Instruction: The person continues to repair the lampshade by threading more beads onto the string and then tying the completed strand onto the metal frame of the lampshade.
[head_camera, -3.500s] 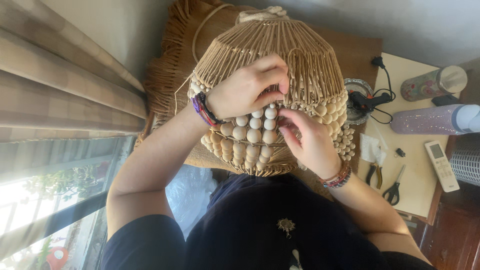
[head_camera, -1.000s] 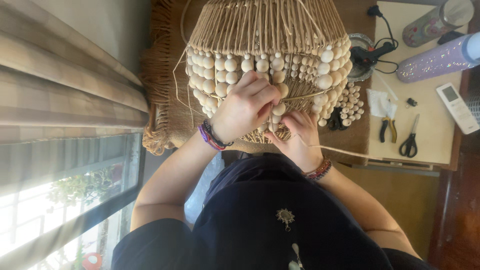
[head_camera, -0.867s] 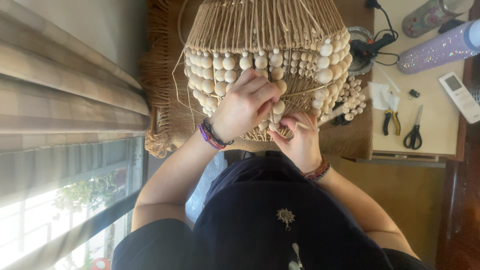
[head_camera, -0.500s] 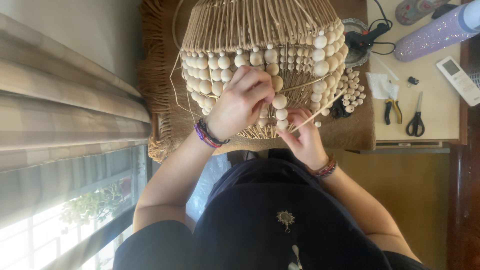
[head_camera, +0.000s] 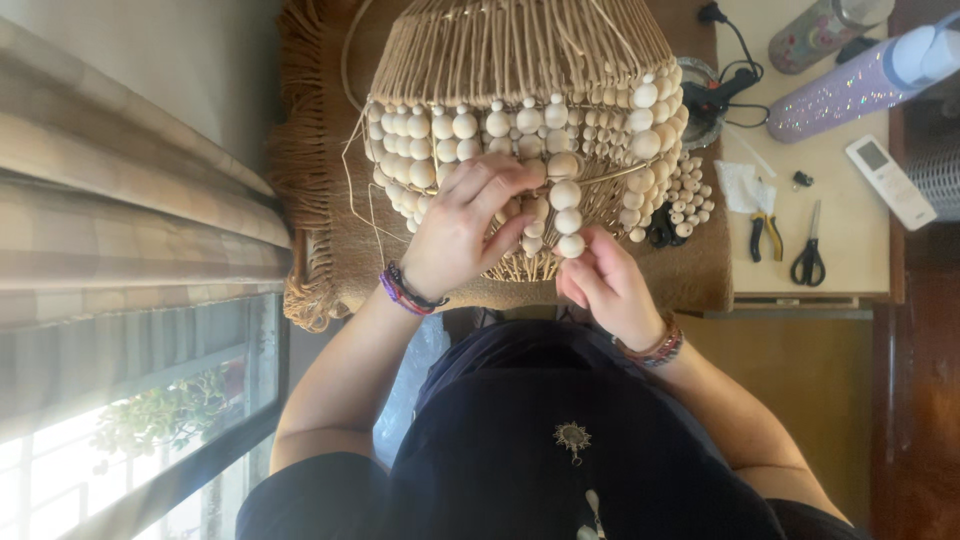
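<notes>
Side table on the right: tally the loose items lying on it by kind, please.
Bottles: 2 (glittery purple bottle, patterned bottle)
Remote control: 1
Scissors: 1
Pliers: 1
Crumpled white tissue: 1
Total: 6

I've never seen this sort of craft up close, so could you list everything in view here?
Beaded cord lampshade: one, tan, on the fringed mat.
Fringed mat: one, brown, under the lampshade.
Bead strand: one, pale wood, hanging between the hands.
Pliers: one, yellow handles, on the table at right.
Scissors: one, black, beside the pliers.
Remote: one, white, at the table edge.
Bottle: one, glittery purple, lying down.
Left hand: on the lampshade beads.
Right hand: pinching the strand's lower end.
</notes>
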